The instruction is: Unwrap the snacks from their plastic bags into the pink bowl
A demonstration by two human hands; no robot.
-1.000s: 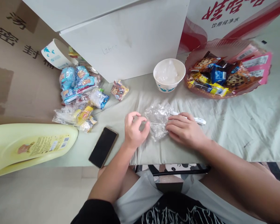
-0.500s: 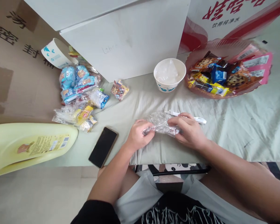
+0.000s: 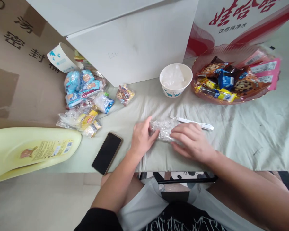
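Note:
Crumpled clear plastic packaging (image 3: 162, 129) lies on the cloth between my two hands. At its left end is my left hand (image 3: 142, 136), the index finger and thumb spread apart on either side of the plastic's edge. My right hand (image 3: 192, 139) reaches over the right end, fingers stretched and touching it, with the thumb apart below. Just beyond my right fingers lies a white utility knife (image 3: 195, 122), its blade end pointing left. Further back stands a white paper bowl (image 3: 175, 92) with clear plastic inside.
A pink-tinted clear basket (image 3: 216, 101) of wrapped snacks stands back right. On the left are bagged snacks (image 3: 83, 86), a tipped paper bowl (image 3: 62, 59), a phone (image 3: 107, 153) and a yellow jug (image 3: 38, 150). One small snack bag (image 3: 125, 94) sits before the white box (image 3: 135, 54).
My left hand has loosened from its pinch, with index finger and thumb now apart. My right fingers have straightened over the plastic, which looks more compact and lies flatter.

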